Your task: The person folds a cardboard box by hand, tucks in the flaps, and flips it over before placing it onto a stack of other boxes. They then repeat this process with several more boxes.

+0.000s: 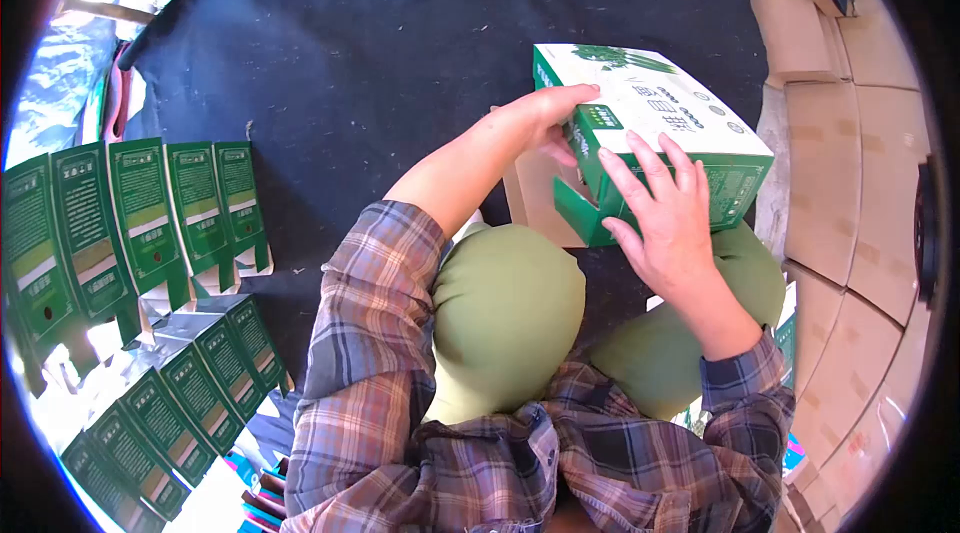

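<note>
A green and white printed carton [640, 83] rests tilted at my knees, its white face up. One end flap [575, 208] hangs open toward me, and brown inner cardboard [530, 188] shows beside it. My left hand [550, 118] grips the carton's left edge, thumb on the white face and fingers curled below, partly hidden. Against the green side nearer me lies my right hand [665, 213], fingers spread and fingertips reaching the upper edge.
At left stand rows of similar green cartons [145, 213], the upper row with raised flaps. Stacked brown cardboard boxes [830, 153] line the right. Dark cloth [420, 23] covers the ground ahead. My green-clad knees [510, 303] are just below the carton.
</note>
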Demonstrator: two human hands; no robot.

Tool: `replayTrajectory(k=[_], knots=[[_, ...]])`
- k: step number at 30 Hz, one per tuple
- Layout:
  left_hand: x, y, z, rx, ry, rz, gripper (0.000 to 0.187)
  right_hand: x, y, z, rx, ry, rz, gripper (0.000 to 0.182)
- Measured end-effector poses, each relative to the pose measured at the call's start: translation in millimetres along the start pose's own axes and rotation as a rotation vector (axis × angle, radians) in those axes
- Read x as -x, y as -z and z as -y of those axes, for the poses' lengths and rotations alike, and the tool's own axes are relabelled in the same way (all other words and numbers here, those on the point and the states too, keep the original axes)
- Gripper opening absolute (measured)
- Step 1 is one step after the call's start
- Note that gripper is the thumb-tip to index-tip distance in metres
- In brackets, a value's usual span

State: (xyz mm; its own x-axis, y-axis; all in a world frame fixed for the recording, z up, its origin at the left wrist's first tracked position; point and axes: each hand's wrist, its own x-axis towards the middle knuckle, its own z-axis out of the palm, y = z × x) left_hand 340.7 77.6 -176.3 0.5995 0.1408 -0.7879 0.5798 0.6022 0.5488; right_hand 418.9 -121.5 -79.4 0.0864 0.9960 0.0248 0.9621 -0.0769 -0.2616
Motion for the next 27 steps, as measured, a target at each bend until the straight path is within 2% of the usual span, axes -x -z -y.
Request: replayTrajectory(k=[5, 8, 14, 18, 21, 23, 25, 27], knots=[[6.3, -10.0, 0.1, 0.107, -0.105, -0.082, 0.065, 9.6, 10.1, -13.2, -0.168, 0.029, -0.034, 0.073], [34.3, -11.0, -12.4, 0.043, -0.379, -0.201, 0.062, 18.2, 16.3, -16.1, -0.249, 0.042, -0.097, 0.066], [128.4, 27.7, -0.8, 0.066, -0.875, -0.512, 0.076, 21.6, 24.8, -15.6, -0.322, 0.118, -0.303, 0.050], [212.8, 32.9, 66.0, 0.085, -0.996, -0.787, 0.067, 32.9, 22.8, -15.7, -0.390, 0.121, -0.283, 0.048], [244.5, 39.5, 153.3, 0.135, -1.148, -1.032, 0.067, 37.6, 16.3, -14.9, -0.427, 0.134, -0.241, 0.046], [269.0, 33.7, 215.7, 0.229, -1.054, -1.145, 0.077, 39.4, 11.9, -13.9, -0.436, 0.094, -0.193, 0.045], [282.9, 20.3, 279.1, 0.378, -1.013, -1.209, 0.072, 39.1, 6.6, -15.3, -0.437, 0.132, -0.180, 0.044], [292.6, 4.3, 339.3, 0.488, -0.959, -1.256, 0.064, 39.5, 2.3, -15.4, -0.485, 0.059, -0.112, 0.044]])
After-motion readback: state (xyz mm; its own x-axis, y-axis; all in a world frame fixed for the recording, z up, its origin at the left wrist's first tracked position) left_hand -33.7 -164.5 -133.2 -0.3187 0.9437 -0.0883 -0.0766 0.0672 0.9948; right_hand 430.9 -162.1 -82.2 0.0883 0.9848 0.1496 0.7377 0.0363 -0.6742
